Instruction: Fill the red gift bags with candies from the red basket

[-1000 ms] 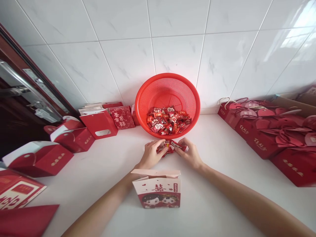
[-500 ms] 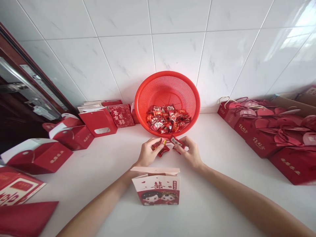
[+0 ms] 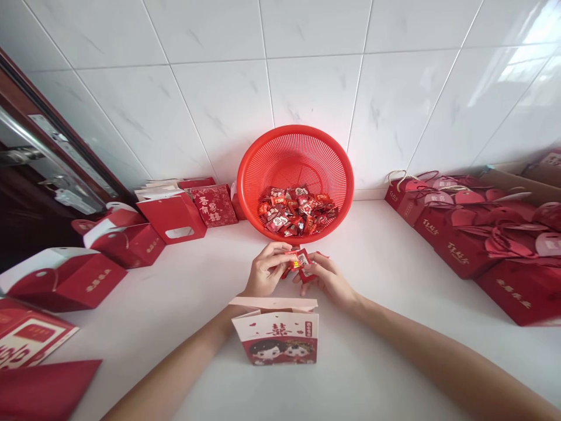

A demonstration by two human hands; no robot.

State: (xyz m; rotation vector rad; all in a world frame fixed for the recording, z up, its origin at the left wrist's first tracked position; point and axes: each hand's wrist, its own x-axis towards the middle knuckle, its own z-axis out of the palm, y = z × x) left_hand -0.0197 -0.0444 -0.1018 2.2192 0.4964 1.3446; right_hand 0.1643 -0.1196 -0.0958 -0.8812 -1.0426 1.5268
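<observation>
My left hand (image 3: 266,270) is closed on red wrapped candies (image 3: 297,261), between the basket and a small box. Fingers of my right hand (image 3: 328,277) pinch more of the red wrappers, and the two hands nearly meet. How many pieces each one grips is hidden by the fingers. Just behind them a red plastic basket (image 3: 248,169) leans tilted towards me, with a heap of wrapped candies (image 3: 302,210) along its lower side. In front of my wrists a white and red gift box (image 3: 280,336) stands upright, its top flaps apart.
Red gift boxes (image 3: 99,280) line the left side, with flat red packaging (image 3: 48,389) nearer me. Several handled red boxes (image 3: 511,289) stand in rows at the right. A tiled wall (image 3: 315,88) closes off the back, and a dark door (image 3: 35,193) is at the left.
My hands have come closer together, bringing the candies they hold side by side. The right hand has moved slightly down and to the left. The gift box and basket stay in place.
</observation>
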